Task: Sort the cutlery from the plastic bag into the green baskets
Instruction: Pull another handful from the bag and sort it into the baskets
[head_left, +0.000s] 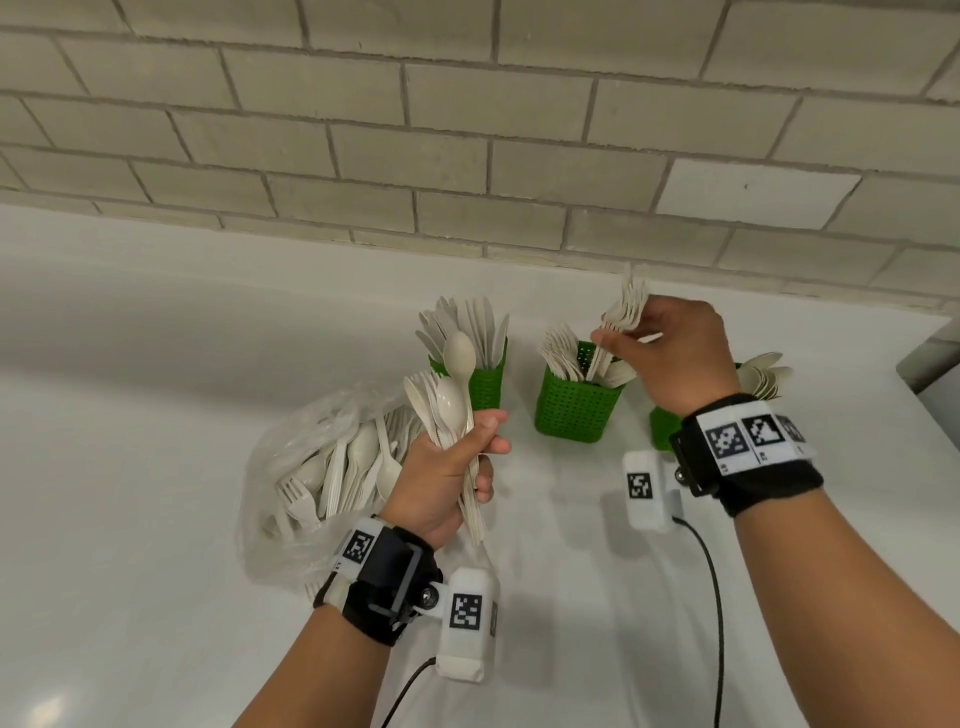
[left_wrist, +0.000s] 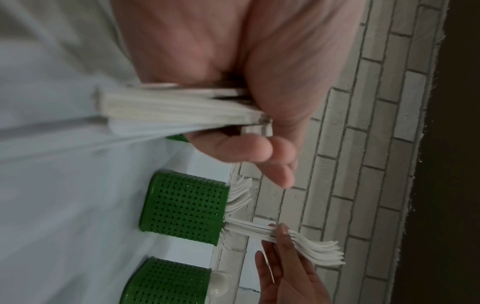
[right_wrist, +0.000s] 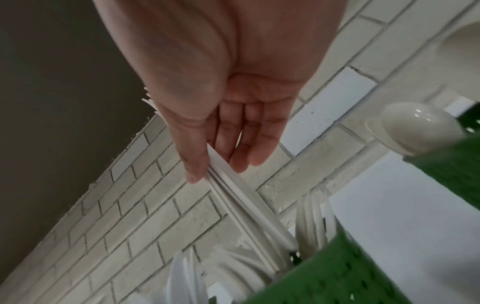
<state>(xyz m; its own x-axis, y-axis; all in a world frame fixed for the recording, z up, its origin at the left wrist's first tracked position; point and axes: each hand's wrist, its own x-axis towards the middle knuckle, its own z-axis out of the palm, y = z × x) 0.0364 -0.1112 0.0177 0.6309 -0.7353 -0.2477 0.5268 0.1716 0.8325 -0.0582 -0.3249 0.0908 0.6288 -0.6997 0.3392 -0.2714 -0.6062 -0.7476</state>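
My left hand (head_left: 467, 457) grips an upright bundle of white plastic cutlery (head_left: 452, 395) with spoon bowls on top; its handle ends (left_wrist: 168, 109) stick out below the fist. My right hand (head_left: 639, 338) pinches a stack of forks (head_left: 621, 317) between thumb and fingers, tines up. The fork handles (right_wrist: 246, 201) reach down into the middle green basket (head_left: 576, 410), which holds forks. The left basket (head_left: 485, 389) holds knives. The right basket (head_left: 662, 428), holding spoons (head_left: 763, 374), is partly hidden by my right wrist. The clear plastic bag (head_left: 291, 467) lies at the left with several pieces inside.
Everything stands on a white counter (head_left: 156, 415) against a pale brick wall (head_left: 467, 156). The counter's right end (head_left: 924, 343) is close to the right basket. Wrist camera cables (head_left: 711, 597) trail toward me.
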